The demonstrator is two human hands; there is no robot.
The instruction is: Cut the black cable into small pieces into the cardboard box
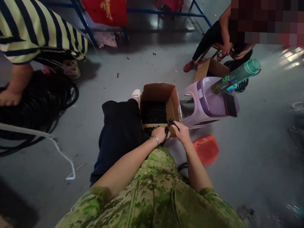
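Camouflage cloth comes first, the shirt (153, 198) of the person bent over an open cardboard box (171, 94), which serves as my landmark. Well left of the box lies a broad coil of black hose (44, 96); a striped-shirted person (42, 25) leans over it, one hand pressed on top, perhaps to steady it. Just right of the box is a purple stool (213, 103), apparently used as a side table. Beyond it, to the box's upper right, someone sits in dark trousers (207, 44) beside a second box (203, 71). On the stool a green bottle (235, 77) lies tilted in the view, near a flat dark object (230, 105).

Both of the worker's hands are at the box's near edge, likely to keep the work over it. The left hand (160, 134) is closed around slim black strands (166, 129); the right hand (181, 131) is nearly shut, thumb and finger pinching a dark end of them. Whether it is one piece or several, I can't tell.

Counting up: two other people, two boxes, one purple stool, one bottle, one flat object, and small black pieces (155, 112) inside the near box, too many to number.
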